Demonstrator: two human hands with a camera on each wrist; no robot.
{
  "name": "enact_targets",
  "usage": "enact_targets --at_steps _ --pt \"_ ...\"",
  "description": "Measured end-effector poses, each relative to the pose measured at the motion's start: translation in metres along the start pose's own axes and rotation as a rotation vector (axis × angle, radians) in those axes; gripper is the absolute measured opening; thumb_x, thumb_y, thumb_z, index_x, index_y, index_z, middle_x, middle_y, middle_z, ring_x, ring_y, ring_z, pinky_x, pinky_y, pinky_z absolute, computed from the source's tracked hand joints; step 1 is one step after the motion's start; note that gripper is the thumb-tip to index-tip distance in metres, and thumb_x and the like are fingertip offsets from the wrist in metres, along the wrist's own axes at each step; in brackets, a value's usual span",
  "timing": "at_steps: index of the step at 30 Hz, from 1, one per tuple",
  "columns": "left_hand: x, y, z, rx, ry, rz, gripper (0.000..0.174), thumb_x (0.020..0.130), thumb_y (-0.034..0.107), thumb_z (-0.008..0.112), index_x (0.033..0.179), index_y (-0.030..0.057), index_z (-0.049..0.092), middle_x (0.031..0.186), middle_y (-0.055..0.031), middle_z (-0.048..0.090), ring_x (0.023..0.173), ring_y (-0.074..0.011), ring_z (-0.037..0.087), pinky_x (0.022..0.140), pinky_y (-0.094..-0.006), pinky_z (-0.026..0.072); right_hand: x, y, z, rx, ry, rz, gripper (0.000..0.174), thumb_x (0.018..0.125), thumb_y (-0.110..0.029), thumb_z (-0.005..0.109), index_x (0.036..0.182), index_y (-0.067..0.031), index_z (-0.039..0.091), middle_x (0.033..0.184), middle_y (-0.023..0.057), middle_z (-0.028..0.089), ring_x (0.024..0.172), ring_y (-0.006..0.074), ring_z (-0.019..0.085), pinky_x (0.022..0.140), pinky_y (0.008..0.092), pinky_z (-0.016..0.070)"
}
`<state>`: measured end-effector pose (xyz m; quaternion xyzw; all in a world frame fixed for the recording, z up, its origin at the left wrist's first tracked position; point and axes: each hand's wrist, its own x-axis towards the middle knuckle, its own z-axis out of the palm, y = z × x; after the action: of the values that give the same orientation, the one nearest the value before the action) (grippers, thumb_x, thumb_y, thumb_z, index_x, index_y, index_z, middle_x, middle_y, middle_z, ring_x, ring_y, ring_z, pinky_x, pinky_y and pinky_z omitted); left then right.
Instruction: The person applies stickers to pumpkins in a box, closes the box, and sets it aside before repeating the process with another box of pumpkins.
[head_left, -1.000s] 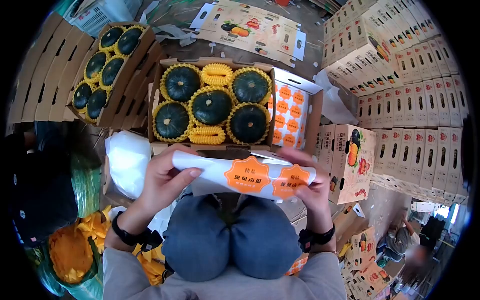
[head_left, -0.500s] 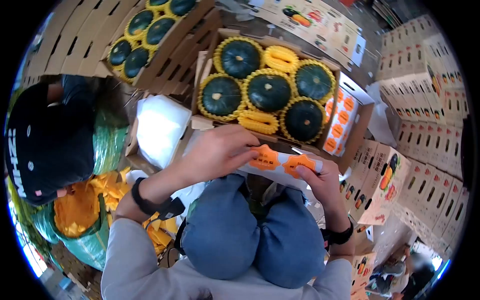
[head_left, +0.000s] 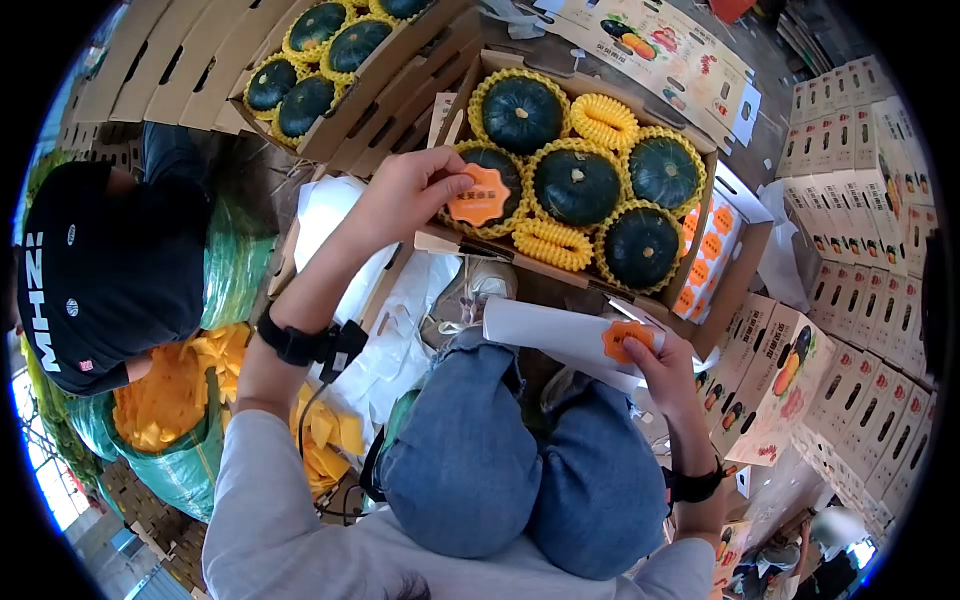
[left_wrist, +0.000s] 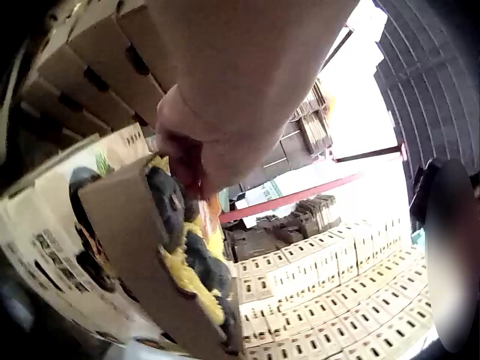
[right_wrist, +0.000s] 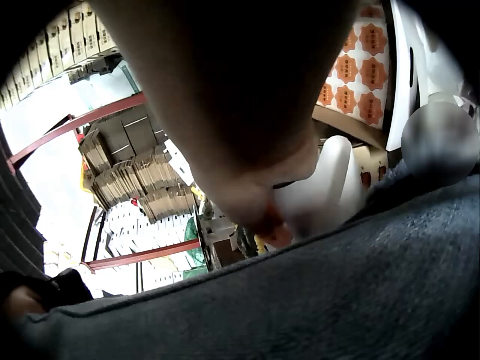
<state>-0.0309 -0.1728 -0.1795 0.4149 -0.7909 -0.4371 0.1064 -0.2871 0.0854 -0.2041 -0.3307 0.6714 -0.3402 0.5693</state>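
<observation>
Between thumb and fingers, the left hand point(head_left: 407, 200) pinches an orange scalloped sticker point(head_left: 480, 195) over the lower-left pumpkin of an open carton point(head_left: 470, 243). Whether the sticker touches that pumpkin I cannot tell. Dark green pumpkins point(head_left: 577, 187) in yellow foam nets fill the carton, with rolled yellow foam nets point(head_left: 552, 244) among them. Above the knees the right hand point(head_left: 668, 372) grips a curled white sticker sheet point(head_left: 545, 335), its thumb by one orange sticker point(head_left: 627, 342). In the left wrist view the left hand point(left_wrist: 187, 154) is at the carton; the right wrist view shows the right hand point(right_wrist: 262, 214) blurred.
A narrow box of sticker sheets point(head_left: 708, 255) adjoins the carton's right side. Another pumpkin carton point(head_left: 345, 115) stands upper left. Stacked cartons point(head_left: 860, 300) line the right. A person in a black shirt point(head_left: 120, 265) is at left, beside a green sack point(head_left: 165, 455) of orange pieces.
The left hand has left the sheet and moved up and left to the carton, carrying one sticker. The right hand still holds the sheet, now curled. The head view has shifted and turned.
</observation>
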Motion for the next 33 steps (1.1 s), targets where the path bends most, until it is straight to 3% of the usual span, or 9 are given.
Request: enact_targets --at_steps 11,14,17,18,22,25,27,29,33 --pt "0.014 -0.009 0.015 0.674 0.218 0.266 0.049 0.072 0.044 0.071 0.091 0.0029 0.054 0.062 -0.0103 0.058 0.058 -0.0231 0.059 0.054 -0.0335 0.0464 -0.008 -0.008 0.007 -0.014 -0.053 -0.098 0.021 0.089 -0.012 0.058 0.105 -0.0018 0.066 0.093 0.0060 0.067 0.082 0.0110 0.063 0.072 0.0228 0.0494" --pt "0.018 0.021 0.009 0.926 0.023 -0.278 0.072 0.068 0.058 0.067 0.115 0.0060 0.049 0.081 -0.0116 0.061 0.077 -0.0236 0.061 0.066 -0.0379 0.0482 -0.010 -0.014 0.006 -0.130 -0.054 -0.197 0.020 0.086 -0.012 0.060 0.103 -0.0029 0.066 0.092 0.0071 0.068 0.079 0.0131 0.064 0.071 0.0234 0.0495" --pt "0.019 0.007 0.008 0.972 0.324 0.329 0.093 0.067 0.064 0.064 0.136 0.0085 0.034 0.114 -0.0165 0.054 0.106 -0.0301 0.053 0.085 -0.0443 0.0429 -0.013 -0.025 0.004 -0.189 -0.031 -0.212 0.021 0.085 -0.014 0.061 0.102 -0.0027 0.066 0.090 0.0079 0.068 0.077 0.0146 0.064 0.070 0.0242 0.0493" --pt "0.024 0.007 0.013 0.886 0.354 0.456 0.096 0.072 0.068 0.055 0.143 0.0112 0.024 0.137 -0.0178 0.035 0.124 -0.0380 0.036 0.101 -0.0502 0.0288 -0.013 -0.030 0.003 -0.174 -0.028 -0.204 0.021 0.085 -0.014 0.061 0.102 -0.0026 0.066 0.089 0.0081 0.068 0.077 0.0150 0.064 0.069 0.0244 0.0493" --pt "0.050 0.008 0.047 0.829 0.240 0.550 0.069 0.091 0.056 0.036 0.144 0.0137 0.023 0.147 -0.0180 0.020 0.137 -0.0370 0.014 0.110 -0.0525 0.0083 0.000 -0.042 0.006 -0.200 -0.034 -0.237 0.022 0.085 -0.016 0.061 0.102 -0.0026 0.066 0.088 0.0089 0.068 0.074 0.0162 0.064 0.067 0.0252 0.0493" --pt "0.058 -0.001 0.055 0.884 0.173 0.509 0.065 0.092 0.054 0.033 0.144 0.0155 0.023 0.148 -0.0164 0.019 0.138 -0.0346 0.013 0.111 -0.0501 0.0089 0.005 -0.045 0.009 -0.214 0.011 -0.294 0.022 0.085 -0.018 0.062 0.101 -0.0023 0.066 0.085 0.0096 0.067 0.071 0.0177 0.064 0.066 0.0254 0.0495" --pt "0.047 0.010 0.060 0.732 0.153 0.594 0.053 0.094 0.045 0.037 0.134 0.0101 0.042 0.140 -0.0196 0.034 0.134 -0.0357 0.025 0.109 -0.0477 0.0201 0.010 -0.039 0.009 -0.237 0.030 -0.385 0.023 0.085 -0.019 0.062 0.101 -0.0022 0.066 0.084 0.0094 0.067 0.070 0.0175 0.064 0.065 0.0254 0.0496" --pt "0.025 0.059 0.055 0.048 -0.349 0.405 0.037 0.094 0.033 0.046 0.115 0.0044 0.057 0.125 -0.0192 0.050 0.121 -0.0345 0.045 0.100 -0.0426 0.0364 0.009 -0.047 0.011 -0.223 -0.005 -0.276 0.024 0.086 -0.020 0.061 0.100 -0.0016 0.066 0.082 0.0090 0.067 0.069 0.0152 0.063 0.065 0.0254 0.0488" --pt "-0.009 0.092 0.073 0.259 -0.332 0.699 0.013 0.076 0.013 0.062 0.086 0.0051 0.062 0.102 -0.0087 0.061 0.097 -0.0216 0.059 0.079 -0.0305 0.0491 0.012 -0.032 0.011 0.050 0.021 -0.176 0.030 0.089 -0.026 0.058 0.094 0.0020 0.066 0.076 0.0067 0.066 0.066 0.0111 0.059 0.061 0.0245 0.0465"
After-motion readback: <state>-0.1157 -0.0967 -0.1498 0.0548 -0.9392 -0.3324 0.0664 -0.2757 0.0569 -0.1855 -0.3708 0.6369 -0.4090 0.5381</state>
